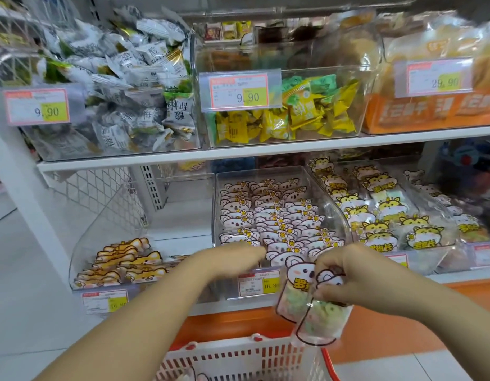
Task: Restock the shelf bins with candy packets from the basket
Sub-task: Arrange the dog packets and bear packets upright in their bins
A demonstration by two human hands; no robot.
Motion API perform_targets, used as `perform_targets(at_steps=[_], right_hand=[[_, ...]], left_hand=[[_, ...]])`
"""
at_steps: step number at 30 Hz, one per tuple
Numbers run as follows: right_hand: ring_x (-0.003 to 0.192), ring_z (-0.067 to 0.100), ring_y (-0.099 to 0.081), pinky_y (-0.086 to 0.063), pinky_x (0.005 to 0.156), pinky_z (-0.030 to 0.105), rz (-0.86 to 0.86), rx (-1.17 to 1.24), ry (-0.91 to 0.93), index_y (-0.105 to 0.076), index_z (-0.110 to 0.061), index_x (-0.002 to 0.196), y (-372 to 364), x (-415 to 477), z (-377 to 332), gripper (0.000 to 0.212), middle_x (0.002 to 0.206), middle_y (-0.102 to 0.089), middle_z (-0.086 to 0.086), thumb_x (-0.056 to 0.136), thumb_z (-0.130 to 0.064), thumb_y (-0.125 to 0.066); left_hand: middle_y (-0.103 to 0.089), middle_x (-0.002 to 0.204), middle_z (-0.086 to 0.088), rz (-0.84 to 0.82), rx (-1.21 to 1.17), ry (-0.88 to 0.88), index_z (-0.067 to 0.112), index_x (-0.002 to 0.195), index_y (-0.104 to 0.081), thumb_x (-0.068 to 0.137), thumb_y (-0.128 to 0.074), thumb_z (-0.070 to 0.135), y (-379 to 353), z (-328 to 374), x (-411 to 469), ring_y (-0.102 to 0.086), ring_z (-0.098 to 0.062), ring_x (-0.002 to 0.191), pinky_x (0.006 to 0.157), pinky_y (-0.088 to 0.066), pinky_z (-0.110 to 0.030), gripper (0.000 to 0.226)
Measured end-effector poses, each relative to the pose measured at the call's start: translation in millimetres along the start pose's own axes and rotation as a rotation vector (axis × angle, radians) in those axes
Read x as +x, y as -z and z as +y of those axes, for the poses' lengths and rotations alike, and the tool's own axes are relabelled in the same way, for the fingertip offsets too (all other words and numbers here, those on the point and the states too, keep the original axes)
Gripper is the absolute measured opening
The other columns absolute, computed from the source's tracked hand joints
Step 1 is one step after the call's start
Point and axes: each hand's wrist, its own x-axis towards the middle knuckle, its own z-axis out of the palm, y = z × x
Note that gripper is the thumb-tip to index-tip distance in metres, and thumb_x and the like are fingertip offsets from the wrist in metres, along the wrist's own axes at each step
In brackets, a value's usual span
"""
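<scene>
My right hand (345, 279) pinches two koala-topped candy packets (310, 306) that hang in front of the lower shelf's edge, above the basket. The white and red basket (238, 356) sits low in the middle of the view. My left hand (235, 257) reaches palm down over the front of the clear middle bin (337, 213), fingers loosely together, holding nothing that I can see. That bin is filled with rows of the same koala packets (268, 215).
A clear bin (84, 243) with a few orange fox packets stands to the left, and a bin of yellow hamster packets (381, 215) to the right. The upper shelf (238, 154) carries bins of wrapped sweets. Price tags hang on the bin fronts.
</scene>
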Motion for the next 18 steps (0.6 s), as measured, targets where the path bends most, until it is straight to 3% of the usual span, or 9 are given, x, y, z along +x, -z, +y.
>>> perform_targets(at_steps=[3, 5, 8, 10, 12, 15, 18], right_hand=[[0.053, 0.003, -0.050, -0.032, 0.048, 0.019, 0.093, 0.024, 0.008, -0.072, -0.026, 0.082, 15, 0, -2, 0.018, 0.063, -0.060, -0.008, 0.079, -0.042, -0.080], [0.066, 0.003, -0.060, -0.046, 0.058, 0.026, 0.219, 0.088, 0.064, -0.073, -0.027, 0.078, 28, 5, -7, 0.014, 0.075, -0.065, -0.009, 0.077, -0.037, -0.082], [0.079, 0.005, -0.062, -0.047, 0.069, 0.027, 0.330, 0.133, 0.221, -0.074, -0.023, 0.078, 34, 24, -19, 0.012, 0.079, -0.063, -0.011, 0.078, -0.029, -0.084], [0.081, 0.006, -0.063, -0.049, 0.072, 0.031, 0.319, 0.088, 0.283, -0.073, -0.023, 0.080, 27, 41, -24, 0.013, 0.080, -0.063, -0.011, 0.079, -0.033, -0.082], [0.079, 0.010, -0.062, -0.050, 0.071, 0.040, 0.307, 0.022, 0.324, -0.072, -0.023, 0.081, 15, 55, -22, 0.019, 0.079, -0.063, -0.007, 0.080, -0.041, -0.077], [0.076, 0.009, -0.058, -0.050, 0.068, 0.041, 0.259, -0.062, 0.322, -0.071, -0.024, 0.086, 2, 67, -20, 0.024, 0.080, -0.063, -0.008, 0.081, -0.048, -0.072], [0.082, 0.012, -0.061, -0.052, 0.071, 0.039, 0.192, -0.194, 0.351, -0.070, -0.027, 0.094, -8, 72, -26, 0.027, 0.090, -0.065, -0.012, 0.083, -0.052, -0.068]], left_hand=[[-0.065, 0.107, -0.011, -0.107, -0.342, 0.162, 0.009, 0.121, -0.060, 0.102, -0.027, 0.044, 15, -1, 6, -0.056, -0.019, 0.089, 0.080, -0.044, -0.029, 0.052], [-0.063, 0.099, -0.014, -0.161, -0.372, 0.185, 0.005, 0.115, -0.062, 0.101, -0.022, 0.049, 24, -2, 16, -0.052, -0.019, 0.079, 0.074, -0.040, -0.029, 0.061], [-0.055, 0.090, -0.008, -0.331, -0.383, 0.144, 0.014, 0.098, -0.061, 0.094, -0.023, 0.062, 34, -3, 28, -0.043, -0.018, 0.068, 0.066, -0.025, -0.027, 0.061], [-0.064, 0.105, -0.005, -0.406, -0.434, 0.136, 0.019, 0.095, -0.067, 0.085, -0.036, 0.069, 40, 0, 28, -0.057, -0.024, 0.088, 0.082, -0.037, -0.028, 0.060], [-0.067, 0.110, -0.005, -0.440, -0.478, 0.133, 0.020, 0.093, -0.072, 0.090, -0.038, 0.059, 46, 6, 23, -0.059, -0.024, 0.099, 0.092, -0.042, -0.034, 0.051], [-0.068, 0.107, -0.009, -0.453, -0.524, 0.155, 0.015, 0.101, -0.068, 0.099, -0.030, 0.051, 52, 9, 23, -0.063, -0.022, 0.089, 0.084, -0.047, -0.033, 0.052], [-0.069, 0.099, -0.014, -0.444, -0.579, 0.223, 0.006, 0.114, -0.061, 0.104, -0.020, 0.055, 54, 9, 28, -0.065, -0.024, 0.073, 0.073, -0.048, -0.033, 0.064]])
